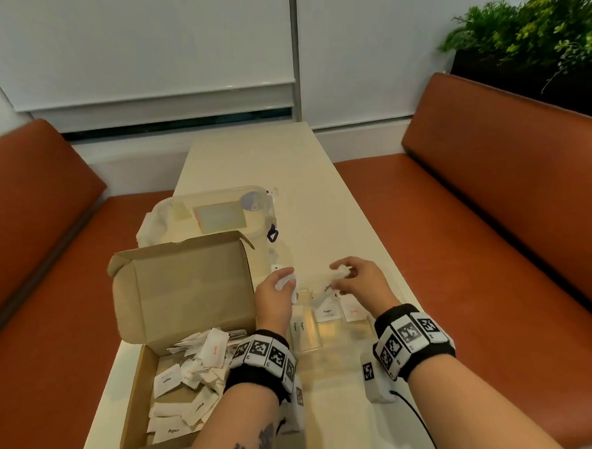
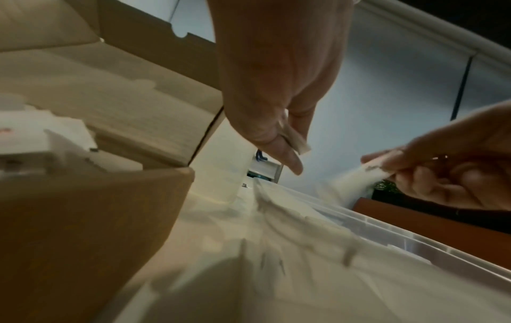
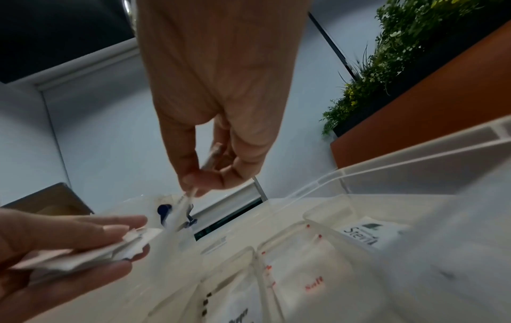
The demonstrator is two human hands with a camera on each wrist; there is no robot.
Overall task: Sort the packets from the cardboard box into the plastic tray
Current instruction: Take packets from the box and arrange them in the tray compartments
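An open cardboard box (image 1: 188,298) at the table's left holds several white packets (image 1: 193,377). To its right lies a clear plastic tray (image 1: 328,339) with compartments holding sugar, pepper and salt packets. My left hand (image 1: 277,294) hovers over the tray's far left, gripping a small bunch of white packets (image 3: 91,253). My right hand (image 1: 355,279) is just to its right over the tray, pinching one white packet (image 1: 325,286) between thumb and fingers, with another packet (image 3: 211,158) tucked behind its fingers. In the left wrist view the left hand (image 2: 279,122) pinches a packet (image 2: 297,142).
A clear lidded plastic container (image 1: 219,218) stands behind the box. Orange bench seats (image 1: 493,214) flank the white table (image 1: 257,164). A planter with greenery (image 1: 531,33) sits at the far right. A cable (image 1: 418,420) trails from the right wrist.
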